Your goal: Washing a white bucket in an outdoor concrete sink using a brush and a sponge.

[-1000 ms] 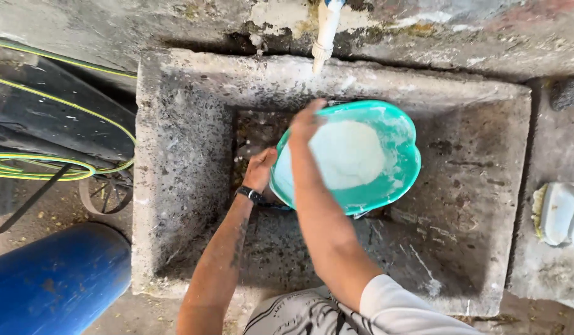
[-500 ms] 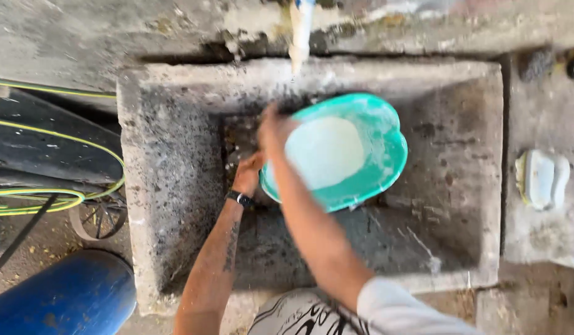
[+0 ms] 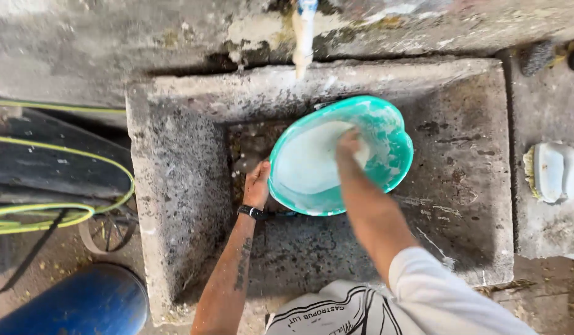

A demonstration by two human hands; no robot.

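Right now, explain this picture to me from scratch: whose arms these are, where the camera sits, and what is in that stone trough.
There is no machine here, only a person working with bare hands. The one camera is worn on that person's head and looks straight down, so both arms reach in from the bottom of the picture. Below them is a rough stone sink with a white tap above its back wall. Inside stands a green bowl, tilted and coated with white foam. The left hand, with a dark watch on its wrist, grips the bowl's rim. The right hand is inside the bowl, pressed into the foam. To the right, on the ledge, lies a white scrubbing brush. At left are hoses and a blue barrel.
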